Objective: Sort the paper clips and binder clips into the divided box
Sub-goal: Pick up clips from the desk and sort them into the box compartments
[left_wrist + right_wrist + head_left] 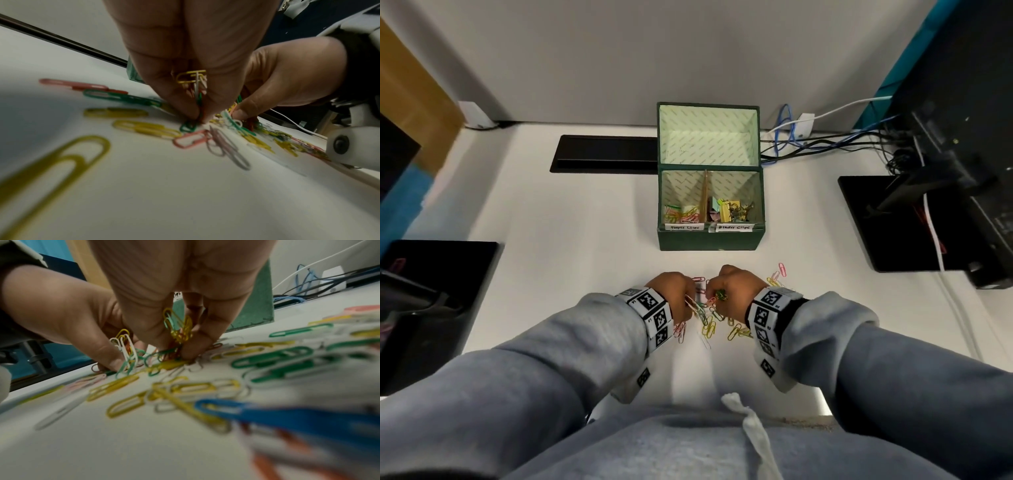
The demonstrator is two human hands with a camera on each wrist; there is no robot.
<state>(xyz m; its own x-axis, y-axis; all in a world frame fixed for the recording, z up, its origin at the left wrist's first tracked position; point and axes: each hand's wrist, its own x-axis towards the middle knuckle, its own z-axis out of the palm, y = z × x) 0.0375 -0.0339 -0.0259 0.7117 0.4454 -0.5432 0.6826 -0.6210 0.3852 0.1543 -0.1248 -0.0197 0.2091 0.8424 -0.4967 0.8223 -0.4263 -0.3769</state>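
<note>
Left hand: The left hand (671, 291) was down on the worktop (592, 219) near its front edge, its fingers (185, 104) clenched round a small bunch of paper clips (193, 81), tips pinching one more green clip off the surface.

Right hand: The right hand (736, 286) was just beside it, almost knuckle to knuckle, fingers (197, 344) curled round its own bunch of yellow and green clips (179, 326) and digging into the pile.

Loose clips: The scatter of paper clips (709, 322) lay flat on the worktop right under and behind both hands, spilling toward the right-hand side; their long axes pointed every which way, no common line.

Divided box: The green divided box (710, 236) stood well apart, straight ahead toward the back edge, lid up. The left compartment (683, 214), labelled for paper clips, held coloured clips; the right compartment (732, 210) held binder clips.

Binder clips on the worktop: none could be made out among the loose clips.

Key relation: The paper-clip compartment lay directly forward of the left hand, so that hand looked the nearer; the right hand would likely have to cross over the divider (704, 195) side to reach it.

Stage: Judging by the pile left, the sort was part done, with gathering under way.
</note>
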